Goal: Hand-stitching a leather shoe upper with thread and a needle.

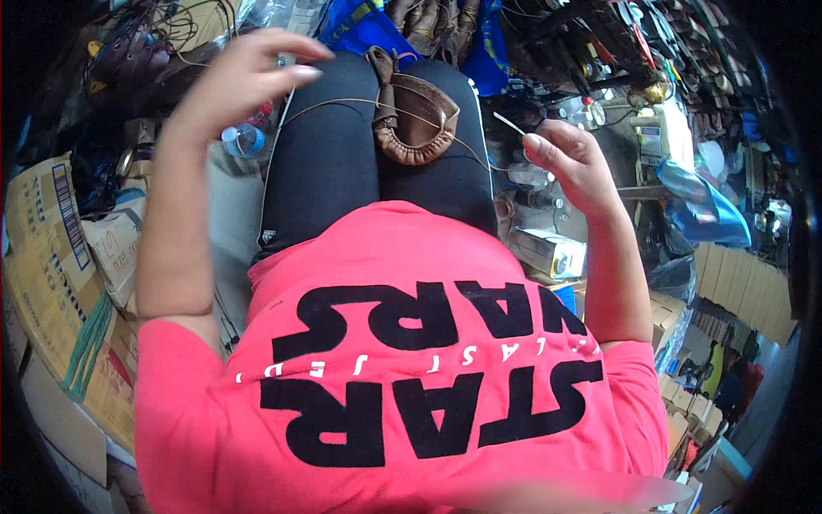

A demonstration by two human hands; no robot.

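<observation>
On my lap rests a brown leather shoe upper (421, 118), its rounded toe end gathered in small pleats and pointing toward me. A thin brown thread (338, 101) crosses over it and runs out past both thighs. My left hand (257, 79) is raised at the left of my knees, its thumb and fingers apart, slightly blurred; I see nothing between them. At the right, my right hand (567, 158) is closed, pinching a thin pale needle-like tool (509, 123) that points up and left. Both hands are clear of the leather.
Beyond my knees lie a blue plastic bag (364, 30) and brown shoe-shaped pieces (432, 30). Left are a bottle (243, 140), cardboard (51, 248) and green cord (86, 347). Right are a small box (552, 252), a blue bag (706, 206) and racks of shoe-like pieces (728, 77).
</observation>
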